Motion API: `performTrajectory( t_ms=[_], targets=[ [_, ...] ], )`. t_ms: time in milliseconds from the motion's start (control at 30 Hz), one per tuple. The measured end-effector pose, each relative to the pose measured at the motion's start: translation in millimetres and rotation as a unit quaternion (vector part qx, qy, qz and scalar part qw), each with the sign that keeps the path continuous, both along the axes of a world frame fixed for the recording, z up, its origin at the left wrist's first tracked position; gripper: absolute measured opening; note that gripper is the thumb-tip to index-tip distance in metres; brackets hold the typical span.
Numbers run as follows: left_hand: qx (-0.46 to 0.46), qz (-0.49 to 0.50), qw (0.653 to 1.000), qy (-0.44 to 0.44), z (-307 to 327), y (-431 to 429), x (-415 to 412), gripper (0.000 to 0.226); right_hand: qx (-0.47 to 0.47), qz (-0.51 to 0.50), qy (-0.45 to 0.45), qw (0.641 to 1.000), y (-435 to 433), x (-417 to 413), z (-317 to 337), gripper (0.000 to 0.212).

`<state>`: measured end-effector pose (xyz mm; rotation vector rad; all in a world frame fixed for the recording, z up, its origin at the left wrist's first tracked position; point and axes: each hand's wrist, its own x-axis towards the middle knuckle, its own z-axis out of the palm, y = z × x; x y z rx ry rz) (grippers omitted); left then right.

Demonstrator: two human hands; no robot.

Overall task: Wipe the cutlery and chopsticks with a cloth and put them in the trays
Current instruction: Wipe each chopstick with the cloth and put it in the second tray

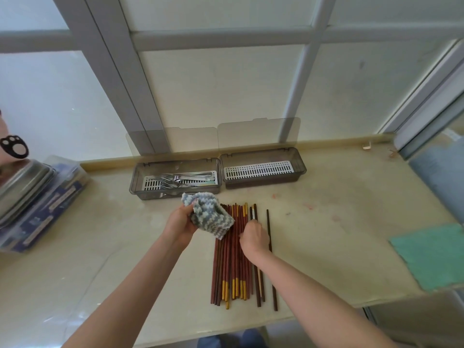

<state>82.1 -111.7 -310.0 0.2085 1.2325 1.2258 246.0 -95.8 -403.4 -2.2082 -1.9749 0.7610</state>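
Cloth point(208, 214): fluffy knit-look fabric, grey/white zigzag, matt. Chopsticks point(233, 259): reddish-brown, wood-look, mostly matt; some w/ shiny gold bands. Cutlery point(180, 180): polished metal, bright glints. Left tray point(136, 182) & right tray point(300, 169): smoky see-thru plastic, smooth, w/ white slotted plastic inserts. Counter point(326, 222): pale, smooth, slight sheen, reddish stains. Green cloth point(431, 257) at right: thin, matt. Pan point(22, 182) at left: brushed metal, dull shine.

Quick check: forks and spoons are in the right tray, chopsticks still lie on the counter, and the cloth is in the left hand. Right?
Not quite. The head view shows the forks and spoons in the left tray; the right tray holds only its white slotted insert. The rest stands: the chopsticks lie on the counter and the left hand holds the cloth.
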Motion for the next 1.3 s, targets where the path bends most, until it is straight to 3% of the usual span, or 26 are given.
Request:
performTrajectory(
  t_ms=[200,333,500,600,700,800,867,1000,1133,1300],
  targets=[
    [0.004,-0.005,1.0,-0.014,2.8,-0.9,3.3,0.023,-0.062,-0.065,0.04,0.995,2.8,-3.5,-3.8,0.01],
    [-0.006,-0.025,0.999,-0.044,4.5,-2.1,2.0,0.022,-0.091,-0.091,0.046,0.991,7.7,3.6,-2.9,0.019],
    [-0.046,-0.03,0.993,-0.103,1.3,-7.1,-1.6,0.027,-0.13,-0.16,0.174,0.963,22.1,14.7,-0.9,0.025],
    [-0.047,-0.048,0.991,-0.119,-1.4,-9.3,-5.6,0.027,-0.135,-0.176,0.336,0.915,34.6,23.8,23.2,0.019],
    [-0.034,-0.064,0.99,-0.122,-4.2,-9.5,-6.1,0.025,-0.188,-0.118,0.528,0.82,44.3,34.3,54.2,0.007],
    [-0.017,-0.139,0.988,-0.069,-5.8,-6.9,0.1,0.022,-0.251,-0.032,0.612,0.75,50.5,34.1,79.7,0.005],
    [0.003,-0.221,0.975,0.0,-4.0,-4.9,8.3,0.026,-0.258,0.003,0.609,0.75,52.1,27.4,89.4,0.006],
    [0.024,-0.28,0.953,0.109,5.1,-1.3,19.3,0.033,-0.209,0.002,0.569,0.795,54.3,21.0,88.6,0.012],
    [0.019,-0.349,0.899,0.264,9.5,0.2,22.0,0.032,-0.197,0.029,0.534,0.822,49.7,15.6,85.3,0.017],
    [0.024,-0.35,0.88,0.32,13.0,1.7,23.5,0.021,-0.165,-0.052,0.579,0.797,61.4,21.0,95.3,0.019]
  ],
)
